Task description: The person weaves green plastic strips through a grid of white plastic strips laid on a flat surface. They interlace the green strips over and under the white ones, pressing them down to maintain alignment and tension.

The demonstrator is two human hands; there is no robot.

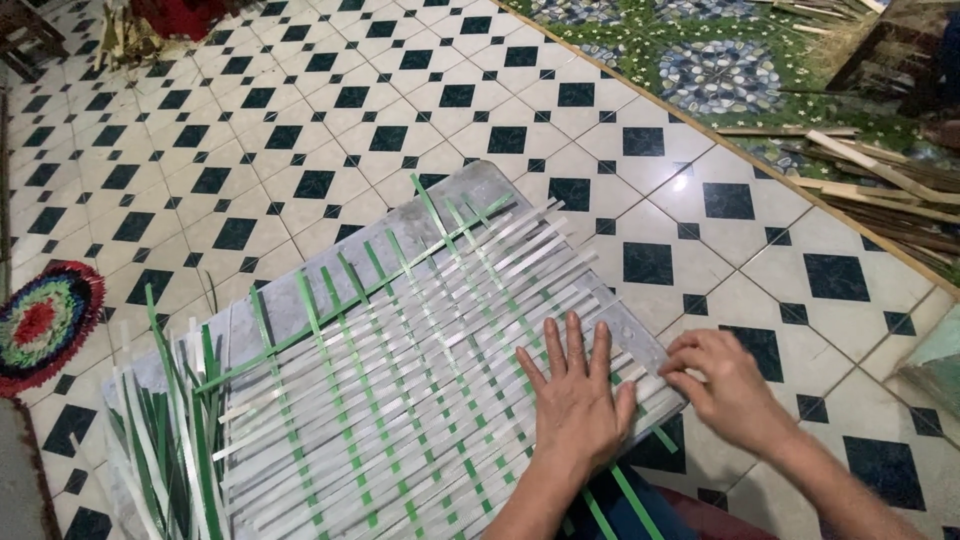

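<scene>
So a flat mat of white and green strips (400,370) is being woven on a grey board (300,320) that's laid on the black-and-white tiled floor (300,130). The weave is pinned down by the left hand (575,395), which is spread flat with the fingers open and palm down near the mat's right edge; nothing is gripped by it, it's just pressing. At that same edge, the end of a white strip (650,380) looks to be pinched between the fingertips of the right hand (725,385), fingers curled in close, though how tight that hold is can't really be told from here. By the look of it, a strip end is being tucked or tightened at the edge, so this reads as the snugging-up part of a row. The next move would probably call for the strip to be drawn firm against its neighbours while the weave is kept pressed flat, so nothing gets shifted out of line. No real containers are seen anywhere. Loose spare green strips (170,440) are fanned out at the board's left end, a round multicoloured rug (45,325) is lying off to the left, and a pile of split cane (890,195) is stacked at the right by a floral floor covering (720,60).
</scene>
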